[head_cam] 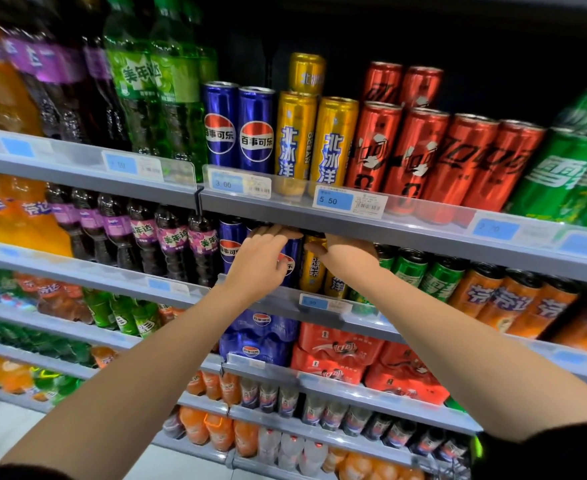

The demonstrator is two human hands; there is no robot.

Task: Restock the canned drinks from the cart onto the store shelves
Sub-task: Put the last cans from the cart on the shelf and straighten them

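Note:
Both my arms reach into the second shelf (278,299) from the top. My left hand (261,258) curls round a blue Pepsi can (290,258), fingers over its top, next to another blue Pepsi can (229,245). My right hand (347,254) reaches in beside it, with the fingers round a yellow Arctic Ocean can (314,263); its fingertips are hidden under the shelf above. Green Sprite cans (437,275) and orange Fanta cans (513,299) stand to the right. The cart is out of view.
The shelf above (423,233) overhangs my hands and carries blue, yellow, red and green cans. Purple and orange bottles fill the left side. Blue and red multipacks (337,351) sit on the shelf below, small bottles lower down. Grey floor shows at bottom left.

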